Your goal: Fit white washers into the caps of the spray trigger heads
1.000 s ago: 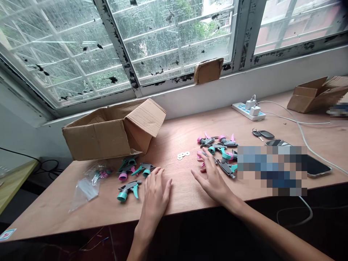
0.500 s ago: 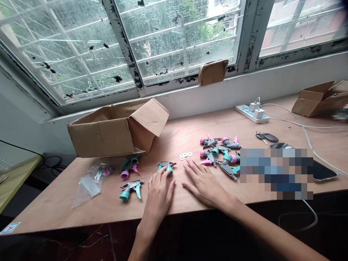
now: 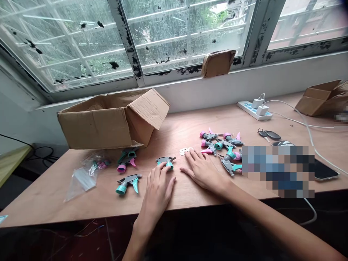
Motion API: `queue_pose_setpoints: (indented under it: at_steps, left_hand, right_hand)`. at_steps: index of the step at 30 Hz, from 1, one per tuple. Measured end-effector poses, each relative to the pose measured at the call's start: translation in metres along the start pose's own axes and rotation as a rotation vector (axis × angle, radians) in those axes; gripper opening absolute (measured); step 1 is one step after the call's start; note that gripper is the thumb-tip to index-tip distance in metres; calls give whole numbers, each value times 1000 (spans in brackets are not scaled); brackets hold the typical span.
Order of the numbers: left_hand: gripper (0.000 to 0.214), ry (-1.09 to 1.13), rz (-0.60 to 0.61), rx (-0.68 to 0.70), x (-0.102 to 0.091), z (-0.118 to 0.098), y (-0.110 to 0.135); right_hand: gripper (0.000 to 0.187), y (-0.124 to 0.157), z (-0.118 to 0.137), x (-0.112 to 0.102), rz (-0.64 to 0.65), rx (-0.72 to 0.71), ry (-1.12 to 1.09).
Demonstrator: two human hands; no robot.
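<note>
My left hand (image 3: 157,190) lies flat on the wooden table (image 3: 190,123), fingers stretched out, its fingertips touching a grey and teal spray-trigger head (image 3: 165,161). My right hand (image 3: 202,170) also rests flat and open, its fingertips reaching small white washers (image 3: 185,150). To the right of that hand lies a pile of pink, teal and grey trigger heads (image 3: 223,148). Two more trigger heads (image 3: 126,182) lie to the left of my left hand.
An open cardboard box (image 3: 108,121) lies on its side at the back left, a clear plastic bag (image 3: 84,175) in front of it. A power strip (image 3: 254,110), keys (image 3: 268,135), a phone (image 3: 324,170), cables and another box (image 3: 320,98) are to the right.
My left hand slid one trigger head from the left group toward the middle. My right hand moved left from the pile to the washers. The view shifted slightly.
</note>
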State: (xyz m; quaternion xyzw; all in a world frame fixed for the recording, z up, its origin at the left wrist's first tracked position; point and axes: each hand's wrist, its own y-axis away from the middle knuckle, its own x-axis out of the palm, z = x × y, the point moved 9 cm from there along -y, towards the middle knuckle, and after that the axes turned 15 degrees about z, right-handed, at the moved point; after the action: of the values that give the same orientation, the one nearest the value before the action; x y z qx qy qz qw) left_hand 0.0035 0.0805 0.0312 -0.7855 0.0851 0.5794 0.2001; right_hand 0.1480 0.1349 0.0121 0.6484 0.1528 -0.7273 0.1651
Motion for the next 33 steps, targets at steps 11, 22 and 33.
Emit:
queue_pose_setpoints:
  at_steps: [11, 22, 33]
  left_hand:
    - [48, -22, 40, -61, 11, 9, 0]
    - [60, 58, 110, 45, 5, -7, 1]
    - [37, 301, 150, 112, 0, -18, 7]
  right_hand:
    - [42, 80, 30, 10, -157, -297, -140]
    - [20, 109, 43, -5, -215, -636, -196]
    - [23, 115, 34, -35, -325, -749, -623]
